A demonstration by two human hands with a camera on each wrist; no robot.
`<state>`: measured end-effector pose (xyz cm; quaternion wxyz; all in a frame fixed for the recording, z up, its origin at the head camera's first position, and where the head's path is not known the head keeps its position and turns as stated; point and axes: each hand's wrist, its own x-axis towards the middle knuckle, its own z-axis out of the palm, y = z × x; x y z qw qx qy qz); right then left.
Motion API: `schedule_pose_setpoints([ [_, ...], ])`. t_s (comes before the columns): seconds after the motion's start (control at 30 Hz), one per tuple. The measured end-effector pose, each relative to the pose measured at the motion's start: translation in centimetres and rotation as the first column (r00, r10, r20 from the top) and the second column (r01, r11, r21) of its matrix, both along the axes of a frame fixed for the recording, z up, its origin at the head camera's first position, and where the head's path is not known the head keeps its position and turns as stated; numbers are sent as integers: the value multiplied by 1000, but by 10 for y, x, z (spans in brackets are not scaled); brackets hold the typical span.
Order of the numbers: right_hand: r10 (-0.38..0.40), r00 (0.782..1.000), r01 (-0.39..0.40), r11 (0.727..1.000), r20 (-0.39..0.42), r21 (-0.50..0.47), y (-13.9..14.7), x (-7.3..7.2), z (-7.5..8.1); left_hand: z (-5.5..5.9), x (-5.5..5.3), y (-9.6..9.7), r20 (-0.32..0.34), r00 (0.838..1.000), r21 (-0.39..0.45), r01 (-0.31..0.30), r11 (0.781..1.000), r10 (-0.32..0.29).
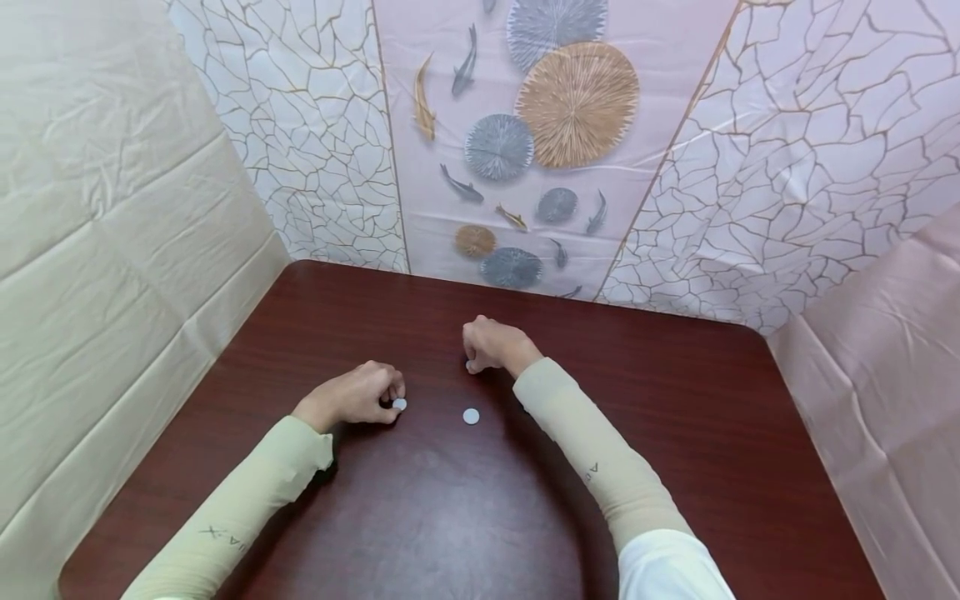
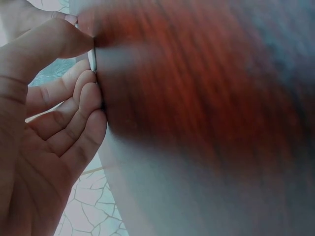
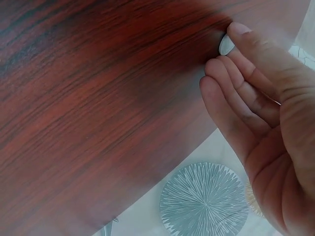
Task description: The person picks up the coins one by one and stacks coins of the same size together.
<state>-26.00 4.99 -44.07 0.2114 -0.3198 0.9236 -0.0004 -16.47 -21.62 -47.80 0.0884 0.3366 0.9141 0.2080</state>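
My left hand (image 1: 358, 395) has its thumb and fingertips at the edges of a small white disc (image 1: 400, 404) on the dark table (image 1: 600, 400). In the left wrist view that disc (image 2: 92, 58) shows edge-on between thumb and forefinger. Farther back and to the right, my right hand (image 1: 495, 343) pinches a second white disc (image 1: 469, 366), mostly covered by the fingers in the head view. The right wrist view shows this disc (image 3: 227, 45) against the wood, between thumb and fingers. A third white disc (image 1: 471, 416) lies flat, untouched by either hand.
The reddish-brown wooden tabletop has rounded far corners. Behind it hangs a patterned cloth (image 1: 495, 225) with fish and round leaf shapes. Plain pale cloth (image 1: 112, 250) hangs at the left, and pinkish cloth (image 1: 892, 392) at the right.
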Motion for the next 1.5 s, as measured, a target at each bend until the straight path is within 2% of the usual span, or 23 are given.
schedule_pose_setpoints([
  [0.17,-2,1000,3,1000,14,-18,2,-1,2,1,0,0,-2,1000,3,-1,1000,1],
  [0.3,13,1000,-13,998,-2,-61,7,0,-4,1,0,1,19,1000,2,-11,1000,11],
  [0.43,64,995,-73,989,-80,-126,13,2,-16,2,1,2,45,999,-12,-27,1000,28],
  [0.53,103,980,-131,978,-168,-162,17,5,-23,2,1,3,53,998,-21,-35,999,36],
  [0.63,119,965,-164,969,-236,-183,22,8,-27,2,0,3,64,997,-26,-42,999,44],
  [0.73,118,956,-176,963,-268,-205,24,10,-28,3,-1,4,81,995,-37,-54,998,56],
  [0.9,117,959,-184,950,-259,-251,26,13,-27,4,-1,5,95,993,-53,-62,997,67],
  [1.13,148,958,-226,917,-247,-328,21,18,-27,4,0,4,81,994,-52,-63,997,67],
  [1.33,196,942,-292,881,-273,-373,12,24,-26,3,0,5,81,994,-53,-67,996,71],
  [1.5,225,936,-318,867,-270,-383,3,31,-23,2,0,7,66,995,-44,-73,996,76],
])
